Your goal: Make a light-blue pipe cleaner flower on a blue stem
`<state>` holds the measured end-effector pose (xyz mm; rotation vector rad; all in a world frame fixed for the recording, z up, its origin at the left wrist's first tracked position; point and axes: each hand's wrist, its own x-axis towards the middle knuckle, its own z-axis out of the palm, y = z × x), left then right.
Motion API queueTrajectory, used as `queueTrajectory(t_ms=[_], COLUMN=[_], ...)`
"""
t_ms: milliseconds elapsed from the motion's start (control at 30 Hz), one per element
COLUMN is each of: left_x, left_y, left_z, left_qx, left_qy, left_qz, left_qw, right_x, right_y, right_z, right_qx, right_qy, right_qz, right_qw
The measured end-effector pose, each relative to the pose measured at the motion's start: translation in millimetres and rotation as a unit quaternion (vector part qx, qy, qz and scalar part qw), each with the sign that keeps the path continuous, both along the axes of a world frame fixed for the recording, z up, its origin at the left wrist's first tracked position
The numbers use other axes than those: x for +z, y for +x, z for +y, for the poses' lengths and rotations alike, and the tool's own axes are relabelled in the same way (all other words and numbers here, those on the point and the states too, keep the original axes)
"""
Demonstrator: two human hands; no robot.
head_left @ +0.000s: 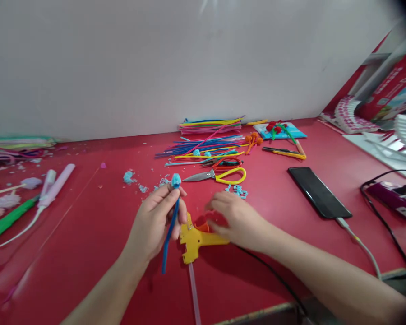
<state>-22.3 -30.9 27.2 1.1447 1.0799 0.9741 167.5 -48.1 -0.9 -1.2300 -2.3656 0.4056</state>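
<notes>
Fuzzy blue stem (171, 232) held above the red surface (274, 194)
Left hand (160, 216) pinches it beneath the rounded light-blue bud (176, 180), bud end toward the wall (122, 67), long axis slightly slanted; right hand (238, 219) curls at the yellow glue gun (191, 243), grip unclear.

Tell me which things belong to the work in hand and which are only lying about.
Likely in the job:
- blue stem with light-blue tip, in the left hand
- yellow glue gun, by the right hand
- scissors, probably

Likely just lying about:
- black phone
- purple device
</notes>
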Motion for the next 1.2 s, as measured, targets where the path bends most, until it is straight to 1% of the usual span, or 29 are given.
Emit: queueTrajectory(t_ms=[33,67,100,133,167,200,267,400,533,667,800,867,900,933,1000,1033,1133,1200], left_x=[-1.2,-2.9,-4.7,-6.6,-8.3,-9.8,-11.6,-11.6,-11.3,-11.3,-9.9,-9.9,-10.4,-11.1,-13.4,-14.7,-18.0,-19.0], left_y=[1,2,3,4,5,6,7,7,7,7,9,10,10,10,10,10,11,13], left_z=[0,-1,-1,-1,-1,-2,-2,-3,-3,-3,-6,-7,-7,-8,-9,-9,-10,-11], left_qx=[-0.015,-0.030,-0.046,-0.060,-0.074,-0.085,-0.102,-0.121,-0.126,-0.132,-0.129,-0.119,-0.117,-0.116,-0.120,-0.123,-0.133,-0.138], left_qy=[-0.010,-0.018,-0.026,-0.033,-0.039,-0.045,-0.054,-0.068,-0.067,-0.064,-0.067,-0.069,-0.068,-0.067,-0.064,-0.063,-0.069,-0.076], left_qz=[0.006,0.011,0.016,0.018,0.019,0.018,0.015,0.020,0.019,0.013,0.004,0.011,0.015,0.018,0.014,0.009,-0.001,-0.010], left_qw=[1.000,0.999,0.998,0.997,0.996,0.995,0.993,0.990,0.990,0.989,0.989,0.990,0.991,0.991,0.991,0.990,0.989,0.987], right_x=[2.5,4.6,6.1,7.0,7.1,6.6,3.8,-4.3,-10.5,-12.6,-5.2,0.8,3.6,5.9,8.5,8.7,5.7,2.9], right_y=[9,19,29,37,45,50,52,35,23,20,12,7,4,2,-2,-4,-7,-8], right_z=[6,12,18,23,28,31,32,26,20,20,14,8,5,2,-2,-3,-4,-4], right_qx=[-0.046,-0.106,-0.157,-0.197,-0.206,-0.208,-0.186,-0.130,-0.119,-0.115,-0.131,-0.100,-0.077,-0.055,-0.028,-0.025,-0.028,-0.030], right_qy=[0.013,0.029,0.033,0.030,0.022,0.016,0.004,0.007,0.019,0.014,-0.004,-0.036,-0.058,-0.081,-0.126,-0.148,-0.216,-0.251], right_qz=[-0.010,-0.026,-0.059,-0.098,-0.115,-0.125,-0.139,-0.163,-0.180,-0.160,-0.103,-0.017,0.046,0.115,0.238,0.278,0.371,0.405], right_qw=[0.999,0.994,0.985,0.975,0.972,0.970,0.973,0.978,0.976,0.980,0.986,0.994,0.994,0.989,0.963,0.949,0.903,0.879])
